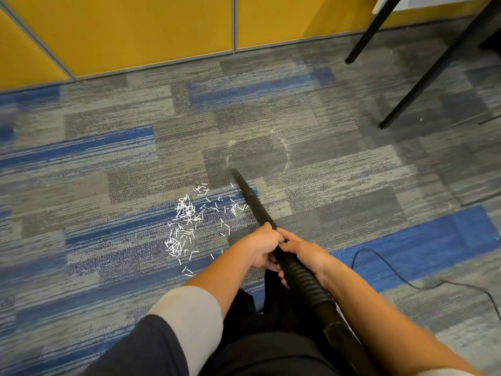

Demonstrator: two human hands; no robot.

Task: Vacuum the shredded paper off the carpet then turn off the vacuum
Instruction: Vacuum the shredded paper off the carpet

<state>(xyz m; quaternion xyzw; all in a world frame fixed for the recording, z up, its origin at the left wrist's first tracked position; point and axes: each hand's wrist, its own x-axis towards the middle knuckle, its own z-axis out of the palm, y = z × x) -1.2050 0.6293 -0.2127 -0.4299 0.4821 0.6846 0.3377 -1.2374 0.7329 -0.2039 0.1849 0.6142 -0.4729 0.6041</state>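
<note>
I have one view only, from the head camera, looking forward and steeply down from above my arms. The carpet (352, 164) beyond my left hand (261, 246) and right hand (303, 252) fills it.

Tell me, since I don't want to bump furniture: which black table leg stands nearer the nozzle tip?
The lower right leg, whose foot lands on grey carpet nearer the nozzle tip; the other leg ends close to the yellow wall.

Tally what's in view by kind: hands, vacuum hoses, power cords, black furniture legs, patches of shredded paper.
Hands: 2, left hand and right hand
Vacuum hose: 1
Power cord: 1
Black furniture legs: 2
Shredded paper patch: 1
Total: 7
</note>
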